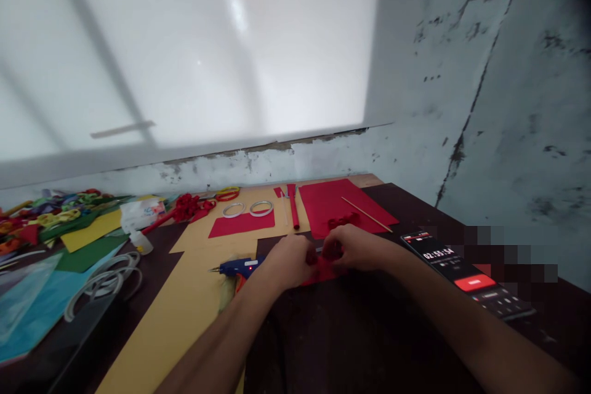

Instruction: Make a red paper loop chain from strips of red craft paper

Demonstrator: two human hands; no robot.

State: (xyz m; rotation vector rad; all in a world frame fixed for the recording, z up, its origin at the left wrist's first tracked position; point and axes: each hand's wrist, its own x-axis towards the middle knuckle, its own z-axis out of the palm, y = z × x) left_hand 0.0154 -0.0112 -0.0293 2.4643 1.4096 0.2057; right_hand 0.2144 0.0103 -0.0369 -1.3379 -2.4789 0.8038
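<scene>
My left hand (290, 261) and my right hand (357, 247) are close together over the dark table. Their curled fingers grip a small red piece of paper or cloth (321, 272); the fingers partly cover it, and I cannot tell which material it is. Beside my left wrist lies a blue glue gun (240, 267), its metal nozzle pointing left and a small red light showing. Just beyond my right hand, a dark red curled strip (344, 220) rests on a large red sheet (341, 200). A thin wooden stick (367, 214) crosses that sheet.
Two silvery rings (261, 208), a red tube (294, 209) and yellow-handled scissors (228, 193) lie toward the wall. A red flower (186, 207), a coiled cable (104, 280), a small bottle (141, 242) and a colourful craft pile (55, 217) are left. A phone (462, 271) lies right.
</scene>
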